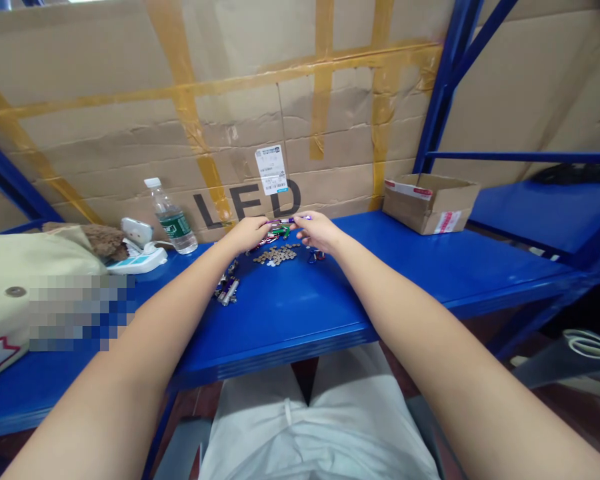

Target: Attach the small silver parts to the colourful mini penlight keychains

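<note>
A slim purple tube (281, 221) with shiny metallic parts spans the gap between my two hands at the back of the blue table. My left hand (251, 233) has its fingers closed around the tube's left end. At the other end, my right hand (321, 231) pinches it between thumb and fingers. Just below lie green and reddish slim pieces (279, 233), partly hidden by the left hand. A spread of small round metal discs (276, 255) sits in front of them. Small dark, red and blue parts (316, 255) lie beneath the right hand.
Silvery cylinders (227, 291) lie beside my left forearm. A water bottle (173, 217), a white power strip (139, 261) and a pale bag (35, 273) stand left. An open cardboard box (427, 203) is at back right. Taped cardboard (240, 127) walls the rear.
</note>
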